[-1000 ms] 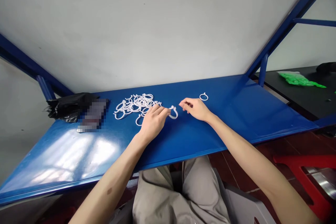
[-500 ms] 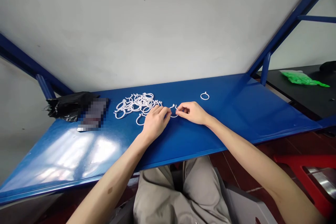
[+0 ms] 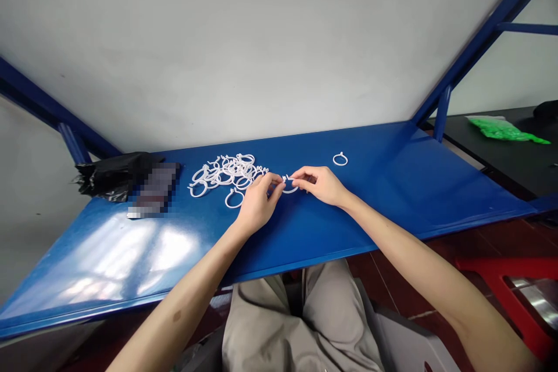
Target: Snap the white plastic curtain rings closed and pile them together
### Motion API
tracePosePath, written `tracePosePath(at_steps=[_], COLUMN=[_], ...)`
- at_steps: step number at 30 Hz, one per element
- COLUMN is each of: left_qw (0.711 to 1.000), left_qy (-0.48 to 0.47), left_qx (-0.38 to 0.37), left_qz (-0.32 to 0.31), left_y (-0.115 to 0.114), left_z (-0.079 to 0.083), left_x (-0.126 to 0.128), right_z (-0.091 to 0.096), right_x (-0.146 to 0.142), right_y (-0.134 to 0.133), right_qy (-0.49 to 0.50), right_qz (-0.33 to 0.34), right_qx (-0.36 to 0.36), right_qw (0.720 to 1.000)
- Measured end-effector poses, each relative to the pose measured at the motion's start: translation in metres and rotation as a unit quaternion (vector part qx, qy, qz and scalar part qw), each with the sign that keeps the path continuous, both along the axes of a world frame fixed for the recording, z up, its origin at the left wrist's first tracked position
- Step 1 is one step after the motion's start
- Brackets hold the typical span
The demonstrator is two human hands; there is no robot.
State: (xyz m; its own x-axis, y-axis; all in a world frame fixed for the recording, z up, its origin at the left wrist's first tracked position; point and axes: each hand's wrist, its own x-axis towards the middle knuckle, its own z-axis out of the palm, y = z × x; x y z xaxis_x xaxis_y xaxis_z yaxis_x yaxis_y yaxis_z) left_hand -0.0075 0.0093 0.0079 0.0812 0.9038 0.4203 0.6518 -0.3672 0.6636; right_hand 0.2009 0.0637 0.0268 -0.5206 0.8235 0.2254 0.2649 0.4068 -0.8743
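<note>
Left hand (image 3: 258, 202): fingertips pinched on a white ring (image 3: 290, 190) | right hand (image 3: 323, 184): pinching its other side | I see it between the blue table's (image 3: 314, 229) front and back edges | ring pile (image 3: 233, 171) leftward | lone ring (image 3: 340, 164) toward back edge, rightward

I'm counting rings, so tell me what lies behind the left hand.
Behind the left hand, some of the piled rings show on the blue table. What the hand itself covers can't be seen, so I can't tell whether more lie there.
</note>
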Motion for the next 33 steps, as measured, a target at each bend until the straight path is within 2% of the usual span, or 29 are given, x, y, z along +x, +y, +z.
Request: tracePosePath(at_steps=[7,11,23,29,33], left_qw=[0.998,0.998,0.999,0.993,0.989], left_qy=[-0.049,-0.049,0.014,0.052,0.072], left_qx=[-0.046,-0.047,0.033,0.092,0.109], left_qz=[0.000,-0.006,-0.030,-0.051,-0.064], left_y=[0.0006,0.0002,-0.0036,-0.0072,-0.0084], left_z=[0.0053,0.0055,0.0008,-0.0012,-0.0030], left_x=[0.0005,0.0009,-0.0006,-0.0020,-0.0014], right_z=[0.0021,0.0010,0.0003,-0.0006,-0.0014], right_x=[0.0011,0.0015,-0.0017,-0.0025,-0.0017], right_y=[-0.0024,-0.0028,-0.0058,-0.0083,-0.0083], right_qy=[0.000,-0.001,-0.024,-0.064,-0.082], right_qz=[0.020,0.031,0.049,0.054,0.074], right_qx=[-0.006,0.006,0.022,0.102,0.132], right_qw=[1.000,1.000,0.998,0.991,0.985])
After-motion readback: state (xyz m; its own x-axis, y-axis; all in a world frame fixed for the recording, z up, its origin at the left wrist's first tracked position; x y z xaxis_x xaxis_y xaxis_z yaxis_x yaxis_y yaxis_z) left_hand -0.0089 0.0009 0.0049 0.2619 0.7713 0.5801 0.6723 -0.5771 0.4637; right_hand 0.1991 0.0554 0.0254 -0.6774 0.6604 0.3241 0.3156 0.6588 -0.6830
